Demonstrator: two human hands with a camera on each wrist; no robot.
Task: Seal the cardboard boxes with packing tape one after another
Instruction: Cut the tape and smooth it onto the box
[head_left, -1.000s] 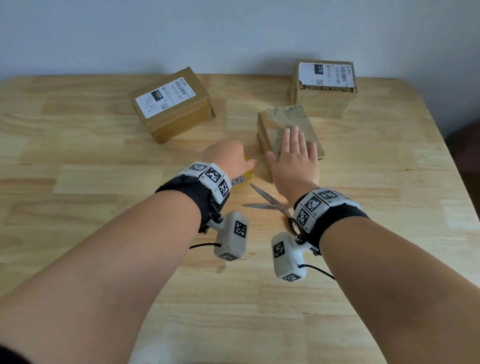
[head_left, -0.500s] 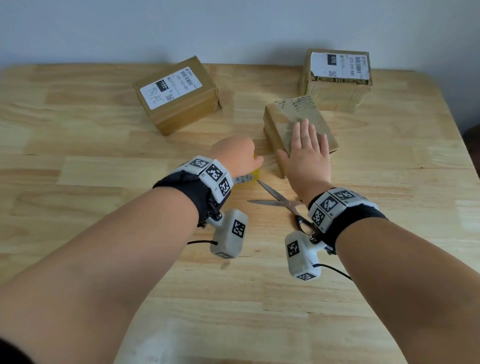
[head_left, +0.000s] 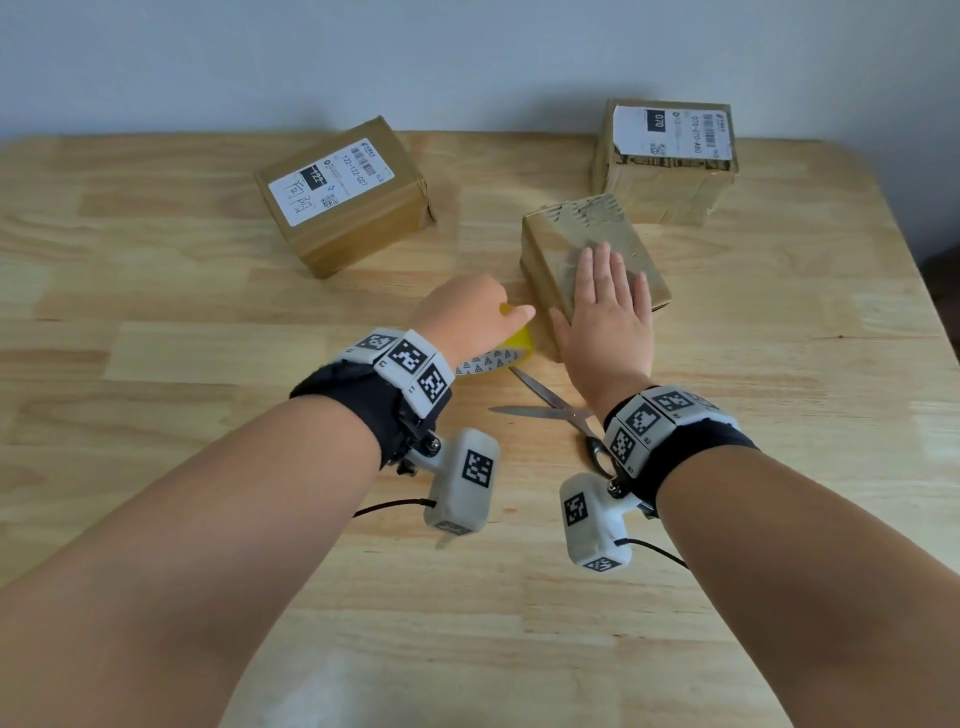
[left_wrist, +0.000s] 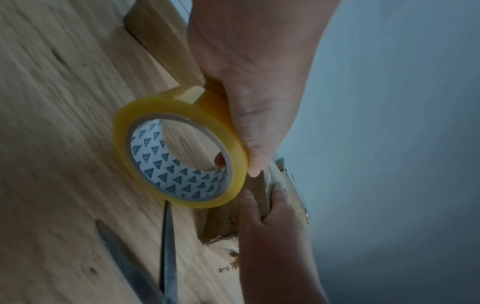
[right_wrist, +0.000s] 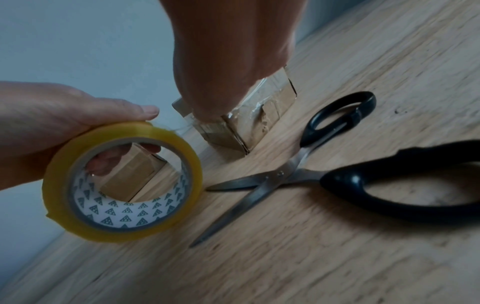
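The near box (head_left: 592, 249) is already carrying tape over its top and near end, so its sealing is looking well underway; the two far boxes are waiting, their state unclear. The right hand (head_left: 608, 317) is lying flat, fingers straight, pressing the box top. The left hand (head_left: 467, 317) is gripping the tape roll (right_wrist: 122, 181) just beside the box's near corner, a clear strip running between them.
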